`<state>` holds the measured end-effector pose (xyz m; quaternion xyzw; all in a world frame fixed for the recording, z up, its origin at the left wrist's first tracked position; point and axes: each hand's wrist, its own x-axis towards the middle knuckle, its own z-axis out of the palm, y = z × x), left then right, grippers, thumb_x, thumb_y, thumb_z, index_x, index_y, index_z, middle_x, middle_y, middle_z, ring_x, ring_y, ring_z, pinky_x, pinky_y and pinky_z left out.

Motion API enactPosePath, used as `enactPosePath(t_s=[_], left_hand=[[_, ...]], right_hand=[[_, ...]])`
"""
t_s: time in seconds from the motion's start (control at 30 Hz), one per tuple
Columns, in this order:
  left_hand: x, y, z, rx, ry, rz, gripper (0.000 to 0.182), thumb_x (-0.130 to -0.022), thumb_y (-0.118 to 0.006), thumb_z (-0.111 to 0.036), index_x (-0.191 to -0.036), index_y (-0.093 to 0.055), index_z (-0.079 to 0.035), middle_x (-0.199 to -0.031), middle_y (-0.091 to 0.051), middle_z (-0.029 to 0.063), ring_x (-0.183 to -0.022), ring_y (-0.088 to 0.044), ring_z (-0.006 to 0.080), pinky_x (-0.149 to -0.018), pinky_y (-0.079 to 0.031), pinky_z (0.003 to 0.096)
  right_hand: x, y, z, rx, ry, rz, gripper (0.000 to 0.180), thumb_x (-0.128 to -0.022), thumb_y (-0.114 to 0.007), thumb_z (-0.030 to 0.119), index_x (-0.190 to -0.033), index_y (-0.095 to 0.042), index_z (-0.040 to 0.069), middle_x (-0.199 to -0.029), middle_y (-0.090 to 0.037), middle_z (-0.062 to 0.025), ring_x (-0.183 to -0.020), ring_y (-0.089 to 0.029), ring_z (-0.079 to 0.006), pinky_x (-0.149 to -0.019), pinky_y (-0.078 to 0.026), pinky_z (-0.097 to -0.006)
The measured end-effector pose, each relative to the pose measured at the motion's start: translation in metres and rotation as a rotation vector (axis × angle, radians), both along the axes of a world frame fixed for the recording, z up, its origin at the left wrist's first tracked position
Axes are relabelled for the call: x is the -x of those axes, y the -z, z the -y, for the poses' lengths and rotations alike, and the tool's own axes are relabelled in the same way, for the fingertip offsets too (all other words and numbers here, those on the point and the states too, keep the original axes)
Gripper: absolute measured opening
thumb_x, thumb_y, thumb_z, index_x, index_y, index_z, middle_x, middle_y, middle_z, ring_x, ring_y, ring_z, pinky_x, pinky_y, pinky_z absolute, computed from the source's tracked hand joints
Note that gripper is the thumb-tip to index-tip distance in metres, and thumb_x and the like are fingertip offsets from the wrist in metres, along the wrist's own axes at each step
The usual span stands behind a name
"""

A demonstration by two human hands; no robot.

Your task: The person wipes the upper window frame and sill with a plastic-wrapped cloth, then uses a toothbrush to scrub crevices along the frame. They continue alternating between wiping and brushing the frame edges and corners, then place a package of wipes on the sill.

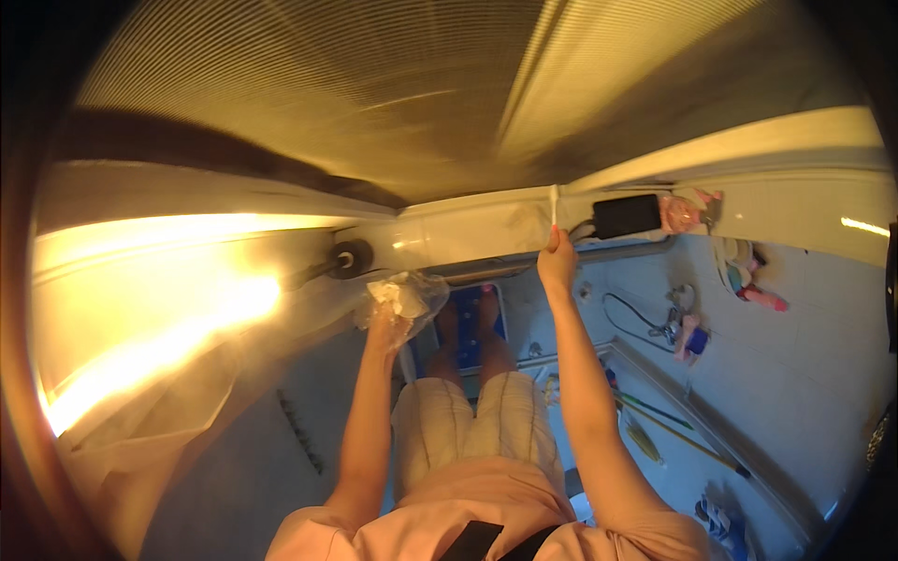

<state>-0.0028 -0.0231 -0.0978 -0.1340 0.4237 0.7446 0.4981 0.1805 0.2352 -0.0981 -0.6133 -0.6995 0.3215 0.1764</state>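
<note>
My left hand (388, 328) holds a clear plastic bag (433, 298) with pale, crumpled or lumpy stuff (400, 294) in its mouth; what the stuff is I cannot tell. My right hand (557, 265) reaches forward and grips a slim white stick (554, 203) by its pink end. The stick's white tip points up to the seam where a light ledge (484, 221) meets a ribbed panel (316, 77). Just right of that hand, a flat black device (626, 216) rests on the ledge, with a dark cable by it.
My feet stand on a blue stool or platform (459, 361). A glaring lamp (245, 301) is at the left, near a round black fitting (351, 259). A pink bag (682, 213) lies beyond the device. Taps with a hose (672, 326) are on the right wall; poles (684, 435) lean below.
</note>
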Motion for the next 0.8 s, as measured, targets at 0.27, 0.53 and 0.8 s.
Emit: enactPosePath(t_s=[0.27, 0.53, 0.8], left_hand=[[0.008, 0.021, 0.034, -0.029, -0.009, 0.042, 0.035, -0.098, -0.047, -0.028, -0.125, -0.048, -0.005, -0.115, -0.059, 0.0126, -0.102, -0.061, 0.0252, -0.088, -0.054, 0.0385], [0.011, 0.022, 0.047, -0.073, 0.025, -0.001, 0.036, -0.097, -0.05, -0.028, -0.123, -0.048, -0.004, -0.114, -0.059, 0.0129, -0.102, -0.061, 0.0249, -0.088, -0.054, 0.0376], [0.019, 0.002, 0.021, 0.047, 0.023, -0.117, 0.03, -0.096, -0.046, -0.015, -0.123, -0.048, -0.005, -0.114, -0.058, 0.0091, -0.102, -0.06, 0.0212, -0.084, -0.053, 0.0343]], right_hand=[[0.136, 0.003, 0.1, 0.487, -0.291, -0.336, 0.029, -0.097, -0.046, 0.028, -0.093, -0.057, 0.002, -0.081, -0.06, -0.0275, -0.085, -0.058, -0.0475, -0.069, -0.045, -0.0502], [0.149, 0.021, 0.128, 0.261, -0.172, -0.318, 0.025, -0.097, -0.045, 0.024, -0.094, -0.056, 0.003, -0.081, -0.061, -0.0287, -0.082, -0.058, -0.049, -0.065, -0.045, -0.0511], [0.149, 0.003, 0.119, 0.553, -0.194, -0.313, 0.031, -0.099, -0.041, 0.026, -0.091, -0.056, 0.0, -0.089, -0.061, -0.0269, -0.09, -0.056, -0.0473, -0.074, -0.043, -0.051]])
